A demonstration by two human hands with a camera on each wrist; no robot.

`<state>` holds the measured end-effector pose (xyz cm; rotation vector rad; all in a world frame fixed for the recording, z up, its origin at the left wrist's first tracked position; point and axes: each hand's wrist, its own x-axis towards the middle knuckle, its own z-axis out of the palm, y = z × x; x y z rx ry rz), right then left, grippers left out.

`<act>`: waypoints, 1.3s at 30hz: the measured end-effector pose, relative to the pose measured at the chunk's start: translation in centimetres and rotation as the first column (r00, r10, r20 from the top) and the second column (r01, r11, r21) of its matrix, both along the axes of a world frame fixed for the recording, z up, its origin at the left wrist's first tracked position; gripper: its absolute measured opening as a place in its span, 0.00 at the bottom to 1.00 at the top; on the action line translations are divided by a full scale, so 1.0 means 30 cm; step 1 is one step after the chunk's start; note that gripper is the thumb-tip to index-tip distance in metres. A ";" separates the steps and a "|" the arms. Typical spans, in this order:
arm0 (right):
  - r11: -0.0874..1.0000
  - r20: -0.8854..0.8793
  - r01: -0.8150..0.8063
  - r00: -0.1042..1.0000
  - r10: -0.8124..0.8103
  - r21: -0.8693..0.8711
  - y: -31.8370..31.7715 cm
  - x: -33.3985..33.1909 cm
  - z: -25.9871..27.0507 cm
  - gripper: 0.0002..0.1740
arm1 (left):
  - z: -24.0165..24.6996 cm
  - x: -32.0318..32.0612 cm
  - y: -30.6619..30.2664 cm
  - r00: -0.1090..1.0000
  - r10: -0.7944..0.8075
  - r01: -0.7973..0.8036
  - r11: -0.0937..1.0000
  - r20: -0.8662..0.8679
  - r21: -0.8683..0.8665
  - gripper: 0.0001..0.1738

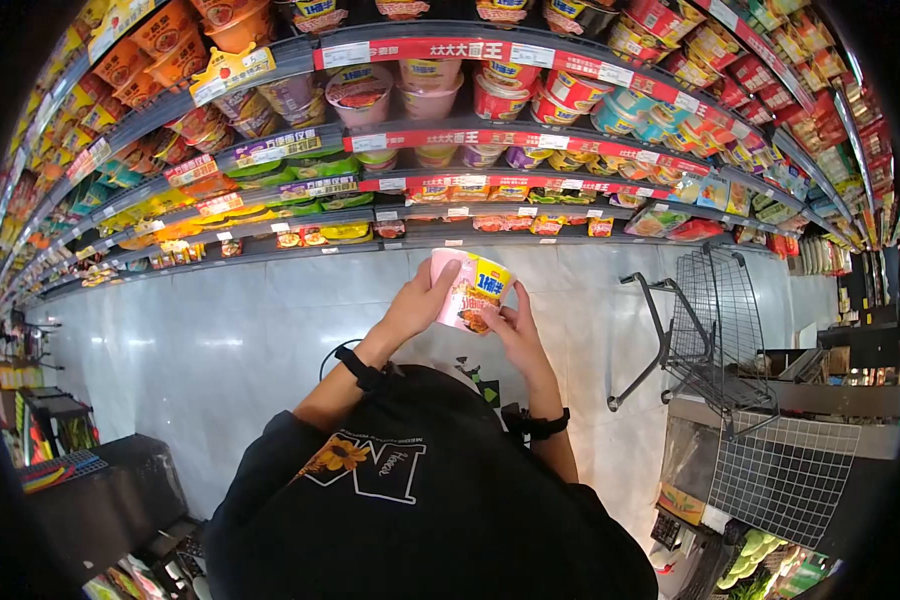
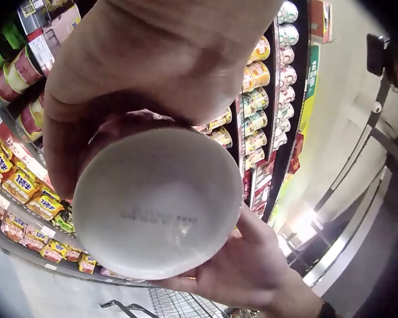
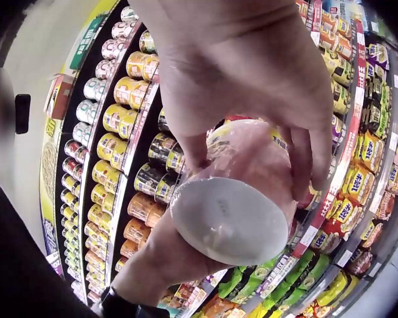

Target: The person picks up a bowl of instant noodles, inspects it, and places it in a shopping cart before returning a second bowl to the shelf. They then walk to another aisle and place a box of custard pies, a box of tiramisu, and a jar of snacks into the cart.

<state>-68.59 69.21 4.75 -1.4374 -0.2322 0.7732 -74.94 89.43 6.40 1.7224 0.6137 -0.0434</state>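
A pink instant noodle cup (image 1: 453,303) with a yellow label and a picture of food is between both hands in front of the chest. My left hand (image 1: 415,306) grips its left side, thumb laid along the wall. On the lower right, my right hand (image 1: 523,340) holds the cup with thumb on the front and fingers around the side. The left wrist view shows the round white base of the cup (image 2: 159,205), with faint printed marks. In the right wrist view clear wrap glints on the cup (image 3: 252,159), and its base is tilted toward the camera.
Shelves (image 1: 560,140) packed with cup and bag noodles curve across the front. A wire shopping cart (image 1: 715,320) stands on the pale floor (image 1: 210,330) to the right. Dark display stands are behind on both sides, a wire grid panel (image 1: 780,480) at the right one.
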 end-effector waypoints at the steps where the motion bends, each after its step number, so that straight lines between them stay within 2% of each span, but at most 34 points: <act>1: 1.000 -0.005 0.008 1.000 -0.008 -0.001 0.021 0.008 0.026 0.51 | 0.015 0.002 0.013 0.999 0.019 -0.019 1.000 0.034 0.001 0.40; 3: 1.000 0.014 0.001 1.000 -0.001 0.016 0.072 0.029 0.090 0.52 | 0.049 0.015 0.039 0.993 0.053 -0.053 0.999 0.106 -0.006 0.36; 6: 1.000 0.055 -0.005 0.998 0.004 0.015 0.142 0.084 0.114 0.54 | 0.029 0.062 0.115 0.934 0.039 -0.050 0.998 0.354 0.025 0.32; 9: 0.998 0.145 0.038 0.988 -0.045 0.050 0.247 0.143 0.108 0.58 | -0.002 0.104 0.203 0.908 0.091 -0.135 0.988 0.408 0.080 0.31; 13: 0.995 0.153 0.066 0.985 -0.077 0.079 0.428 0.196 0.150 0.60 | 0.032 0.167 0.422 0.853 -0.061 -0.031 0.985 0.518 0.168 0.33; 16: 0.991 0.291 0.038 0.954 -0.074 0.127 0.591 0.223 0.145 0.59 | 0.077 0.186 0.597 0.824 -0.100 0.022 0.989 0.558 0.145 0.34; 18: 0.996 0.390 0.049 0.918 -0.074 0.072 0.701 0.237 0.159 0.57 | 0.081 0.199 0.707 0.804 -0.091 0.051 0.995 0.587 0.084 0.35; 21: 0.997 0.566 0.073 0.821 -0.079 0.032 0.849 0.285 0.164 0.56 | 0.075 0.242 0.845 0.747 -0.093 -0.013 0.988 0.659 0.154 0.34; 24: 0.994 0.641 0.102 0.761 -0.095 0.026 0.961 0.313 0.170 0.56 | 0.093 0.278 0.936 0.739 -0.076 -0.036 0.988 0.669 0.152 0.34; 27: 0.995 0.662 0.097 0.745 -0.081 0.013 1.035 0.333 0.173 0.57 | 0.106 0.290 1.001 0.768 -0.019 -0.014 0.999 0.641 0.046 0.33; 33: 0.999 0.711 0.020 0.703 0.019 -0.047 1.103 0.390 0.164 0.58 | 0.141 0.264 1.103 0.813 -0.069 0.055 0.998 0.578 0.041 0.41; 36: 0.999 0.709 0.022 0.705 0.015 -0.043 1.107 0.388 0.169 0.59 | 0.150 0.257 1.111 0.794 -0.056 0.020 0.998 0.605 0.067 0.45; 39: 0.999 0.720 0.043 0.693 -0.013 -0.024 1.138 0.411 0.173 0.61 | 0.163 0.270 1.117 0.745 -0.037 -0.022 0.997 0.666 0.079 0.45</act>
